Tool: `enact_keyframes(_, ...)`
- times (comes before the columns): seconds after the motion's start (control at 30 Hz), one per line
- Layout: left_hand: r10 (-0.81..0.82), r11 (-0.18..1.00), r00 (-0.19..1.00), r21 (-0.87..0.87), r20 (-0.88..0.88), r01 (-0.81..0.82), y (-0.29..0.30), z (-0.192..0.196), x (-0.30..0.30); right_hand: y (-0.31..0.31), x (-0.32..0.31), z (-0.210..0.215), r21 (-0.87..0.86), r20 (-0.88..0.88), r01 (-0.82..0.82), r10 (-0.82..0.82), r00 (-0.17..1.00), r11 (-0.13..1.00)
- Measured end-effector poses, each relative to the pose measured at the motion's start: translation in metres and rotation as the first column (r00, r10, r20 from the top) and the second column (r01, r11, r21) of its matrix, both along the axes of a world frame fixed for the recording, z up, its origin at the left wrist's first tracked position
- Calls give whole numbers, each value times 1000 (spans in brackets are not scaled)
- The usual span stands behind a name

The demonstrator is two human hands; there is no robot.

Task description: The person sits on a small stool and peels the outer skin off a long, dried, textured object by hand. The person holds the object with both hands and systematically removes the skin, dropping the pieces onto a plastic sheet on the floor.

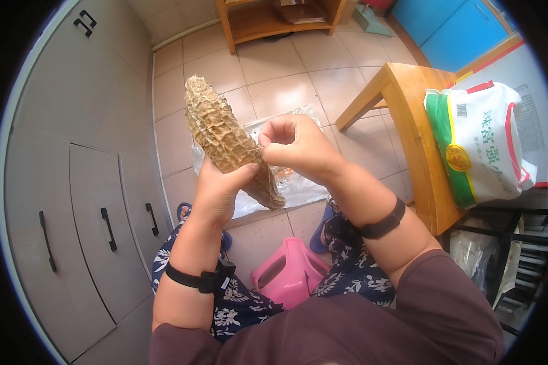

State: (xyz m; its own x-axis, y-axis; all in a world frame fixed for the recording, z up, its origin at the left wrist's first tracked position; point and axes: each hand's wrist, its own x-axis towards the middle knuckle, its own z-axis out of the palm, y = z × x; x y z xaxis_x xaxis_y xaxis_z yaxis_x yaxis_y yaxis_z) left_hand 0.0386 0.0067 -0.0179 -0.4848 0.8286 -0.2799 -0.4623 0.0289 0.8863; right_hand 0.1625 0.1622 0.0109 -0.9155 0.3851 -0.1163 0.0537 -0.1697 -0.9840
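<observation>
A long, tan, dried loofah [219,125] with a wrinkled, netted surface slants upward and away to the left. My left hand [219,188] is wrapped around its lower part, thumb across the near side. Beside the loofah's right edge, my right hand [301,149] has thumb and forefinger pinched together, with a few thin strands near the fingertips. What lies between those fingers is too small to make out. Below both hands, a clear plastic sheet [304,191] on the tiled floor carries small bits, partly hidden by my hands and the loofah.
A pink plastic stool [291,274] is between my legs. Grey cabinets [91,182] line the left side. At right, a wooden chair or bench [411,121] stands near a white-and-green bag [481,146] and a black rack [517,243]. A wooden shelf [280,30] stands at the back.
</observation>
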Motion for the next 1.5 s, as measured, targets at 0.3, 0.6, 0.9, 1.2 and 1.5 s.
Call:
enact_keyframes(0.3,-20,1000,997,-6,-78,20,4,8,2,-13,-3,-7,-187,-110,46,-67,992,981)
enact_keyframes(0.6,54,990,985,-118,-165,-75,-1,-2,1,-7,-2,6,-290,-339,66,-167,926,955)
enact_keyframes(0.9,26,972,976,-222,-215,-75,0,-15,-1,-3,-1,15,-382,-411,76,-243,878,921)
enact_keyframes(1.2,73,935,974,-325,-213,-141,-2,-36,-6,22,11,30,-308,-493,154,-296,818,939)
enact_keyframes(1.5,255,927,961,-256,-102,-273,-13,-14,-32,34,-13,-38,85,229,159,-175,958,984)
